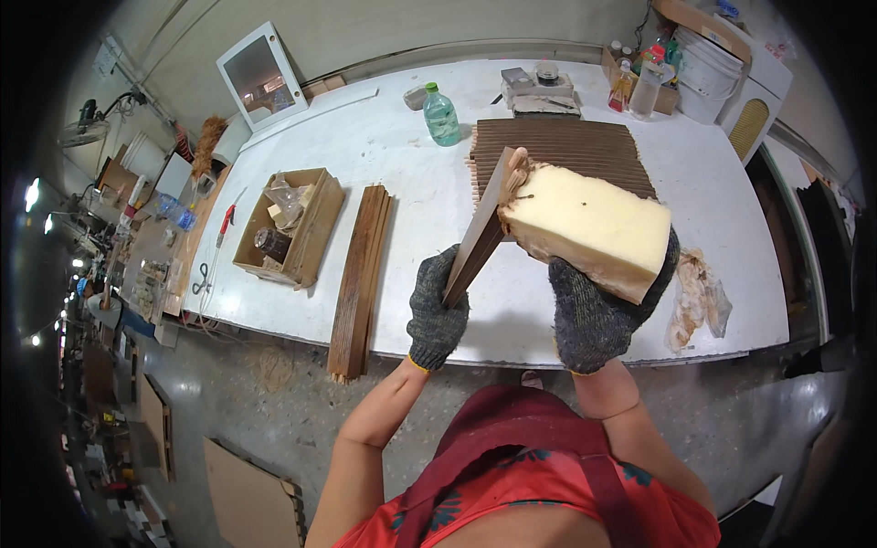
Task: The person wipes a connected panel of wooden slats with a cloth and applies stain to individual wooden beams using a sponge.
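Observation:
My left hand, in a dark knitted glove, is closed around the lower end of a dark brown wooden strip that is tilted up and away. My right hand, gloved the same way, grips a pale yellow foam block from below. The foam's left end is stained brown and meets the upper part of the strip. Behind the block, many brown wooden strips lie side by side on the white table. Left of my left hand, a bundle of similar strips overhangs the front edge.
A cardboard box holding a jar and plastic stands left, beside red-handled tool and black scissors. A green-capped bottle stands farther back. Crumpled, brown-stained plastic lies right. Bottles and a white bucket fill the far right corner.

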Action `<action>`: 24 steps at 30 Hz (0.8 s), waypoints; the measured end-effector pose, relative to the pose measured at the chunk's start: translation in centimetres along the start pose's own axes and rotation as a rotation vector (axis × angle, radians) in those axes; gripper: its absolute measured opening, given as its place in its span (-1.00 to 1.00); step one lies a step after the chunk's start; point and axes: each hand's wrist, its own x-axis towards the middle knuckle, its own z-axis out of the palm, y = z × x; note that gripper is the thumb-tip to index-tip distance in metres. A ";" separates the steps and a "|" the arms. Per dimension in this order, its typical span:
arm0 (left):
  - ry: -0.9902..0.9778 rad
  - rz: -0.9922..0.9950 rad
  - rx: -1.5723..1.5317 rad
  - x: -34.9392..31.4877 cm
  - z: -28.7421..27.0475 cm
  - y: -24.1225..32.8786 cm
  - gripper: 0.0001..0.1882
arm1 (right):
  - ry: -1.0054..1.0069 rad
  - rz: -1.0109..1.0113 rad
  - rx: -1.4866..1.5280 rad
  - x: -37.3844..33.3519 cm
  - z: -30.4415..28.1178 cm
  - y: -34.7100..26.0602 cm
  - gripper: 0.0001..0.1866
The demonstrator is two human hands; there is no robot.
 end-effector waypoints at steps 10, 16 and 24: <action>0.020 0.158 -0.003 -2.0 -0.8 0.7 -0.54 | 0.136 0.236 0.371 1.4 2.9 2.2 -0.23; -0.024 0.062 -0.086 -2.4 -1.8 1.4 -0.47 | 0.104 -0.026 0.078 0.5 1.3 5.0 -0.65; 0.016 0.012 0.003 -1.8 -2.3 0.6 -0.52 | -0.374 -0.158 -0.382 -2.8 -3.4 -1.0 -0.41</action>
